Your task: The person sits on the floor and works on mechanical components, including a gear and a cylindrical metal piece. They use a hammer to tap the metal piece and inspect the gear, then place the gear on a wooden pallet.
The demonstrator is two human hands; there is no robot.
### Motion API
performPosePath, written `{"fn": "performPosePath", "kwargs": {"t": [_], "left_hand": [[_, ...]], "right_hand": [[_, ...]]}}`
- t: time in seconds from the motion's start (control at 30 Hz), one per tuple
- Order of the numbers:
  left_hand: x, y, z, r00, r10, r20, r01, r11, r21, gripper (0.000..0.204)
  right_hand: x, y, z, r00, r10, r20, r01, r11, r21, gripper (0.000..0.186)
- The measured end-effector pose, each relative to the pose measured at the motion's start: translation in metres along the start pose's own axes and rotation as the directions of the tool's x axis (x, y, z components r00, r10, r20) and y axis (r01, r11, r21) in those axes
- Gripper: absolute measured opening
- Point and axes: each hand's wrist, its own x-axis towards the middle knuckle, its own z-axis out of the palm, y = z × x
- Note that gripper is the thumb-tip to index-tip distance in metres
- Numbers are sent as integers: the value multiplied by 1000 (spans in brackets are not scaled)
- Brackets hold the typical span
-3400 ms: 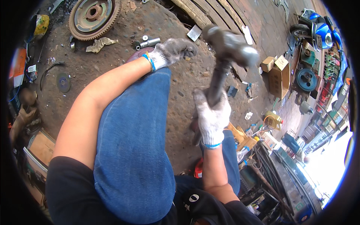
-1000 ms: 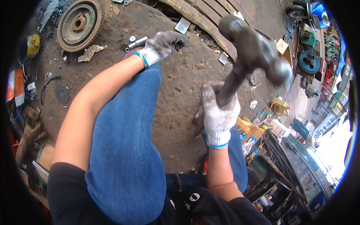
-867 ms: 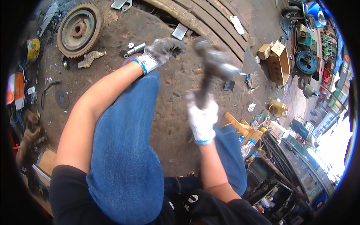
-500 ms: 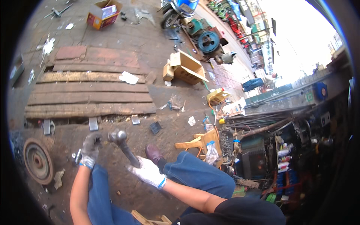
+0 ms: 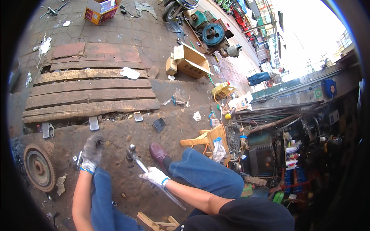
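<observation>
My right hand (image 5: 156,176), in a white knit glove with a blue cuff, is wrapped round the shaft of a hammer (image 5: 141,164). The hammer has a rounded steel head at its far end, and the bare metal handle runs back past my wrist toward my lap. My left hand (image 5: 92,151) wears a heavily blackened glove. Its fingers are curled beside my left knee, and what they hold, if anything, is too dark to make out. Just left of that hand shows a small shiny metal piece (image 5: 78,158); whether the hand touches it I cannot tell.
A toothed wheel (image 5: 39,167) lies at the left. Wooden planks (image 5: 92,90) cover the ground ahead. A small black tray (image 5: 159,124), a wooden stool (image 5: 216,138) and an open cardboard box (image 5: 190,63) stand beyond. Tools and bottles crowd the right. A person (image 5: 262,78) is far off.
The hammer has dropped from a raised position; its head is now lower and its whole handle shows. My right hand has come down slightly. My left hand has barely moved.
</observation>
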Motion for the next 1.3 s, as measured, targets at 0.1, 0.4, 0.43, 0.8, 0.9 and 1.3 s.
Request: {"fn": "performPosePath", "kwargs": {"t": [0.1, 0.4, 0.43, 0.8, 0.9, 1.3], "left_hand": [[2, -8, -3, 999, -25, 34, 24, 1000, 20, 33], [-6, -23, -27, 978, -197, -67, 201, 978, 59, 20], [-4, -23, -29, 911, -413, -6, 406, 899, -166, 20], [1, -20, -59, 922, -360, 143, 385, 887, -254, 27], [-6, -9, -61, 893, -430, 131, 448, 879, -164, 25], [-20, 13, -48, 940, -340, 40, 342, 937, -68, 27]], "right_hand": [[-1, 7, 5, 999, -13, 43, 11, 998, 60, 49], [2, 22, 10, 980, 105, 171, -167, 900, 403, 26], [4, 25, 14, 974, 100, 205, -192, 845, 499, 24], [17, 52, 18, 950, 98, 295, -273, 720, 638, 19], [23, 63, 22, 959, 118, 258, -253, 763, 594, 23], [45, 22, 5, 971, 28, 237, 158, 669, -727, 41]]}}
